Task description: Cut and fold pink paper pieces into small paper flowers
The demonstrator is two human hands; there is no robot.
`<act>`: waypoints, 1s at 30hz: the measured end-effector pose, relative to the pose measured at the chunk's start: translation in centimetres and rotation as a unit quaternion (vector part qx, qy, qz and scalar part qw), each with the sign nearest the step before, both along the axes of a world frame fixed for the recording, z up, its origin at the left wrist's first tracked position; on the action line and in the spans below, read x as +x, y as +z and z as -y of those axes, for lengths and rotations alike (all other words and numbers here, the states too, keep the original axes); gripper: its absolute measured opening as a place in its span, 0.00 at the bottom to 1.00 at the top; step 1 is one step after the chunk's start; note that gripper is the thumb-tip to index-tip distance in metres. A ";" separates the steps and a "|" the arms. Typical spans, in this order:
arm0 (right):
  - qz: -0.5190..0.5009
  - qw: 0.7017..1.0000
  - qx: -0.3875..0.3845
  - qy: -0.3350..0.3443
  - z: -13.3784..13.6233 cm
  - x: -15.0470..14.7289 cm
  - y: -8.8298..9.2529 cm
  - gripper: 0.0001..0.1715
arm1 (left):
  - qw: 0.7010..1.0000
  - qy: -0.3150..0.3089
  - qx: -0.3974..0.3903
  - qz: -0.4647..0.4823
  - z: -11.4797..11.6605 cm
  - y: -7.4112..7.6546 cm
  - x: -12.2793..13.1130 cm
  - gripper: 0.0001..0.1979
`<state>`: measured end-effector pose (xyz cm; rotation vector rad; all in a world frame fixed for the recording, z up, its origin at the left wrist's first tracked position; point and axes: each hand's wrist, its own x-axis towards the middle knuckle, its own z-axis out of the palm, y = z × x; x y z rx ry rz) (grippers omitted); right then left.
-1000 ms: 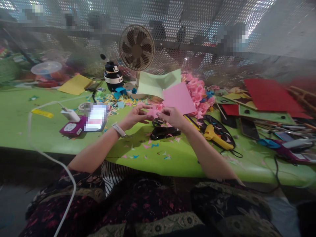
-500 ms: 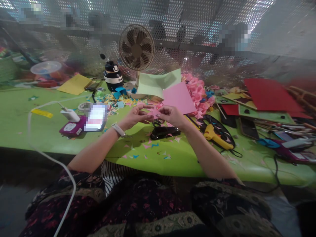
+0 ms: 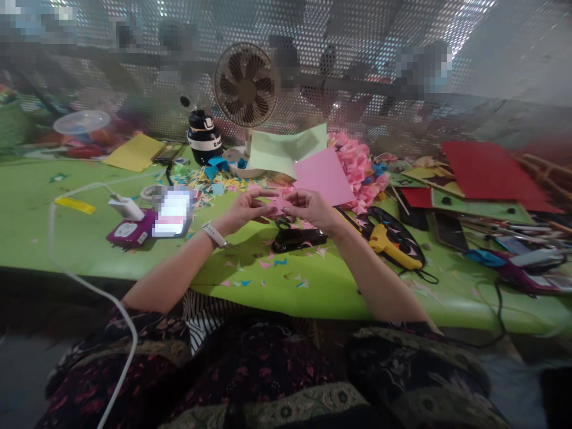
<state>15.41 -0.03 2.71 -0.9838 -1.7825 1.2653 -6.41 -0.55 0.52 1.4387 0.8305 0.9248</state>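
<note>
A small pink paper piece (image 3: 280,205) is pinched between my two hands above the green table (image 3: 250,268). My left hand (image 3: 248,211) grips its left side with thumb and fingers. On the other side, my right hand (image 3: 310,208) has its fingertips closed on the paper; its exact shape is partly covered. Just below the hands lie a black stapler-like tool (image 3: 298,240) and the dark handles of a pair of scissors (image 3: 282,223). Behind my right hand rests a pink sheet (image 3: 324,179), beside a heap of pink paper flowers (image 3: 353,158).
A yellow glue gun (image 3: 395,247) lies right of my right forearm. To the left are a lit phone (image 3: 172,214) and a purple box-shaped device (image 3: 131,231) with a white cable. A fan (image 3: 245,89) and a dark bottle (image 3: 204,140) stand behind. Paper scraps litter the table.
Both hands stay almost in place, still holding the pink paper piece. The view has shifted very slightly; nothing else on the table has visibly moved.
</note>
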 end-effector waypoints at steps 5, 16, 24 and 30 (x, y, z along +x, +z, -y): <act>-0.005 1.000 0.007 0.003 0.0 0.0 -0.1 0.22 | 1.000 0.005 -0.013 -0.004 -0.1 -0.1 0.0 0.22; -0.001 1.000 0.020 -0.016 0.0 0.1 0.0 0.24 | 1.000 0.003 -0.030 0.004 -0.4 -0.4 -0.1 0.16; 0.006 1.000 0.020 -0.021 -0.1 0.1 0.0 0.24 | 1.000 0.001 -0.020 -0.011 -0.2 -0.2 -0.1 0.15; 0.039 0.998 0.056 -0.013 0.1 0.1 0.1 0.21 | 1.000 0.001 -0.023 -0.017 -0.3 -0.2 -0.1 0.14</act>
